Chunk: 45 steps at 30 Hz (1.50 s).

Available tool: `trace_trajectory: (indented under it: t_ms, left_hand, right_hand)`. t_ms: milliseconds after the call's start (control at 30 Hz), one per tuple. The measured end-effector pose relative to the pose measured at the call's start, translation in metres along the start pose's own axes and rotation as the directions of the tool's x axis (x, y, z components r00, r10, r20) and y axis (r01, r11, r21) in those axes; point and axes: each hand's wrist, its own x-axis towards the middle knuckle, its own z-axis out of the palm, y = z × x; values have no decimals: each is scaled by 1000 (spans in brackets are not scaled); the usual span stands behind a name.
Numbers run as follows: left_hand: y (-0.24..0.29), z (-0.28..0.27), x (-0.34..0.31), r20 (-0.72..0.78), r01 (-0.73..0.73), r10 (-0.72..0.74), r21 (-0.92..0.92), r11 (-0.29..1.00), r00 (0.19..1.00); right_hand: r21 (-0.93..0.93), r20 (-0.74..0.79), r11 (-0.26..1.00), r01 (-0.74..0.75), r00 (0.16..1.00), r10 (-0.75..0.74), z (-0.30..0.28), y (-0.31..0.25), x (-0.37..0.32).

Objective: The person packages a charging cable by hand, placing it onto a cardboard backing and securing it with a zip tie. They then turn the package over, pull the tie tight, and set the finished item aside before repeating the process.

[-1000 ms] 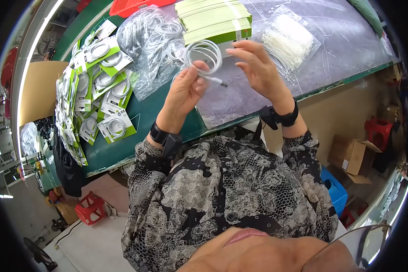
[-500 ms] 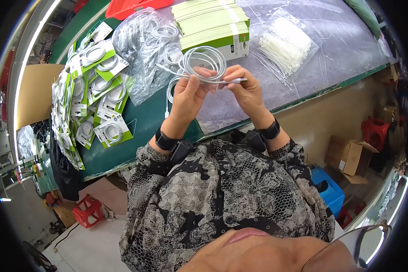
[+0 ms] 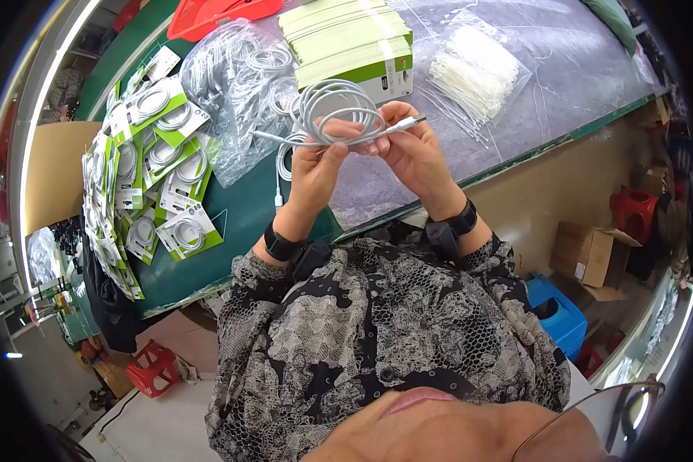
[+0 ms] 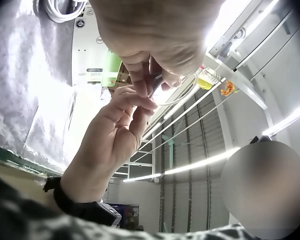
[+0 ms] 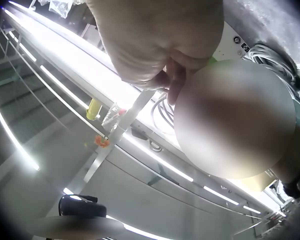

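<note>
A coiled white cable (image 3: 306, 104) is held up in front of me over the table. My left hand (image 3: 316, 175) grips the coil's lower side, thumb toward me. Close beside it, my right hand (image 3: 420, 163) pinches the cable near its plug (image 3: 408, 125), which points right. The cable's other end sticks out to the left. In the left wrist view the fingertips of my left hand (image 4: 155, 35) and right hand (image 4: 110, 132) meet around the cable. The right wrist view hides much of the grip behind my right hand (image 5: 160, 40).
Carded cables (image 3: 150, 162) lie piled at the left. Behind the hands are a plastic bag of coiled cables (image 3: 227, 73) and a stack of green-edged cards (image 3: 346, 38). A bag of white zip ties (image 3: 477, 69) lies right, a red tray (image 3: 223, 11) far back. Another coiled cable is near my left wrist.
My right hand has come in from the right, where it was held apart, and taken the cable's plug end next to my left hand. The coil now stands looser, its plug raised to the right.
</note>
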Motion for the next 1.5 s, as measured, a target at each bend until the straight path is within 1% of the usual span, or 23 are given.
trace_trajectory:
  t_ms: [67,167,200,233,300,400,467,567,633,733,800,833,867,900,967,1000,1100,1133,1233,1300,1400,1467,1500]
  left_hand:
    - [-2,-1,-2,9,14,-14,27,1000,1000]
    - [-3,4,-4,-5,34,-34,9,999,999]
    - [-3,7,-4,-23,44,-44,-21,999,999]
    - [-2,9,-5,-42,52,-54,-50,997,998]
    - [1,8,-5,-33,54,-54,-26,998,998]
    - [2,8,-6,-9,53,-53,16,998,999]
    - [-2,9,-10,26,50,-49,-7,999,998]
    - [-3,10,-11,67,45,-43,-28,999,997]
    - [-3,10,-11,97,31,-27,-43,999,995]
    - [-6,8,-13,47,52,-48,-84,995,998]
    - [-7,7,-14,23,68,-66,-107,992,998]
    - [-6,6,-14,-37,66,-70,-107,992,997]
    - [-5,5,-13,-96,63,-73,-106,992,993]
    - [-5,4,-12,-155,58,-74,-103,993,985]
    - [-6,2,-12,-140,62,-74,-90,994,987]
    - [-6,1,-13,-128,65,-74,-76,995,989]
    - [-6,3,-15,-98,77,-82,-51,996,992]
    - [-6,4,-15,-83,82,-85,-38,996,993]
    - [-7,4,-16,-37,73,-73,-11,997,997]
    - [-9,3,-17,30,48,-48,15,999,998]
    - [-9,1,-18,62,53,-53,-1,999,997]
    - [-8,0,-18,79,58,-58,-6,998,995]
    - [-9,1,-18,60,67,-63,-61,996,996]
  right_hand:
    - [13,-25,1000,-20,999,21,-2,-1,1]
    - [-161,-8,981,-109,994,109,-10,-4,2]
    - [-160,-9,981,-112,994,112,-9,-4,1]
    - [-193,-17,978,-83,997,81,-7,-4,0]
    - [-260,-23,965,-27,999,22,-3,-3,0]
    - [-209,21,977,-50,998,55,-8,0,-2]
    - [-184,39,981,-59,997,68,-11,-1,-2]
    - [-113,142,988,-102,983,118,-14,-4,-2]
    - [-119,158,988,-97,981,115,-13,-5,-1]
    - [-126,191,988,-87,975,110,-6,-6,-1]
    - [-254,40,967,-32,998,43,14,-5,-3]
    - [-319,-34,948,-11,999,1,18,-5,-4]
    - [-319,-36,948,-11,999,-1,15,-4,-6]
    - [-470,-29,881,59,996,-82,8,-1,-7]
    - [-728,25,662,177,972,-232,0,2,-8]
    - [-728,25,662,177,972,-232,-2,1,-8]
    - [-730,200,633,258,966,-162,-2,0,-6]
    - [-730,200,633,258,966,-163,-3,1,-6]
    - [-604,165,781,160,983,-75,-10,5,-7]
    - [-596,163,788,151,984,-66,-11,4,-8]
    - [-582,161,802,133,986,-47,-14,1,-8]
    - [-554,184,827,99,983,5,-17,-4,-7]
    - [-541,195,837,82,980,30,-17,-5,-7]
